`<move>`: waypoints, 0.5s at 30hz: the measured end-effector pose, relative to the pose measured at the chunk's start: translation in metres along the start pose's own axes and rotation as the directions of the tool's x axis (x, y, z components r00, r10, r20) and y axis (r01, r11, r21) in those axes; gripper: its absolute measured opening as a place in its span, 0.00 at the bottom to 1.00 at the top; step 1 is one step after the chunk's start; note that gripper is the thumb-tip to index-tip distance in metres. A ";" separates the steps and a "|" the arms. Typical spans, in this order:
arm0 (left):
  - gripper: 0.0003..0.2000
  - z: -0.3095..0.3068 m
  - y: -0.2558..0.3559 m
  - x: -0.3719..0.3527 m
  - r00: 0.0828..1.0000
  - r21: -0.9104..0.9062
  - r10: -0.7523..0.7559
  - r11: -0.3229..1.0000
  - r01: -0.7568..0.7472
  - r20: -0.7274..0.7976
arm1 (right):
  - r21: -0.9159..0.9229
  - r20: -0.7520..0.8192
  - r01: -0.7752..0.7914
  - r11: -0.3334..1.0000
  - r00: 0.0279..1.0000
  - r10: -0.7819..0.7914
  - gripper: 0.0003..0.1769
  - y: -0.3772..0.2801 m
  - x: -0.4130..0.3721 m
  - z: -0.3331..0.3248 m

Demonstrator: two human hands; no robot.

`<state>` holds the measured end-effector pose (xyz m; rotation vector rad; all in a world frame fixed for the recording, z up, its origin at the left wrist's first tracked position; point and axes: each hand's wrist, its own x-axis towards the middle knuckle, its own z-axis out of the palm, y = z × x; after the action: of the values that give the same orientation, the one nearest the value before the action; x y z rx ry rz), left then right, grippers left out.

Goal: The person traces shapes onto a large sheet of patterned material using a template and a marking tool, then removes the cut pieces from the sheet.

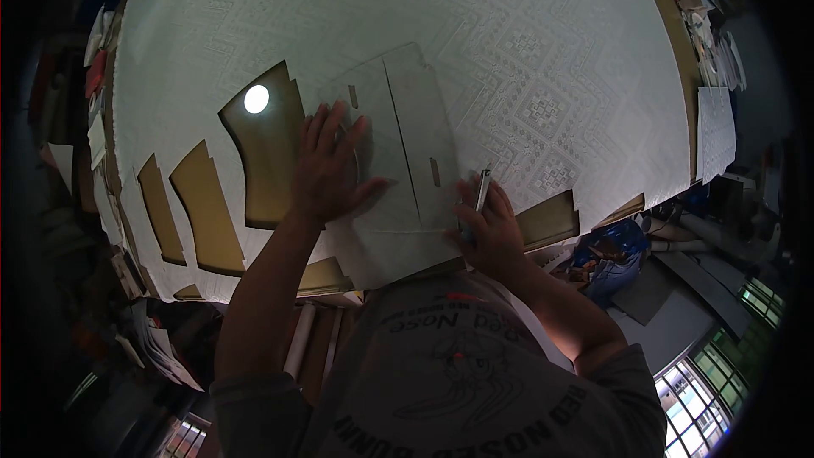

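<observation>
The flat template (pixel 407 127) lay on the patterned sheet (pixel 526 51), near its front edge and just ahead of us. Our left hand (pixel 326 170) was spread wide, palm down, pressing on the template's left part. Our right hand (pixel 492 229) was closed around a slim tool (pixel 482 189), held at the template's lower right corner; we could not tell whether it was a pen or a blade. Left of the template, cut-out gaps (pixel 203 203) in the sheet showed the brown table (pixel 674 42) beneath. One gap caught a bright glare spot (pixel 256 99).
</observation>
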<state>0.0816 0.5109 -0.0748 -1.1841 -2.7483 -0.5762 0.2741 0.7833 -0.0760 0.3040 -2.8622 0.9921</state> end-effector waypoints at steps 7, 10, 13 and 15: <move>0.46 0.000 0.001 0.001 1.000 -0.010 0.005 1.000 -0.005 -0.008 | 0.006 0.004 -0.002 1.000 1.000 0.002 0.28 0.000 0.000 -0.001; 0.45 0.000 0.001 0.001 1.000 -0.010 0.008 1.000 -0.008 -0.009 | 0.007 0.004 -0.002 1.000 1.000 0.002 0.28 0.001 0.000 0.000; 0.45 0.000 0.001 0.001 1.000 0.000 0.015 1.000 -0.015 -0.018 | 0.010 0.007 -0.003 1.000 1.000 0.003 0.27 0.002 -0.002 0.002; 0.45 -0.001 0.001 0.001 1.000 0.002 0.013 1.000 -0.013 -0.012 | 0.004 0.011 -0.001 1.000 1.000 0.001 0.27 0.002 -0.001 0.001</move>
<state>0.0818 0.5118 -0.0735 -1.1932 -2.7283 -0.5776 0.2751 0.7839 -0.0783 0.3089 -2.8712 1.0002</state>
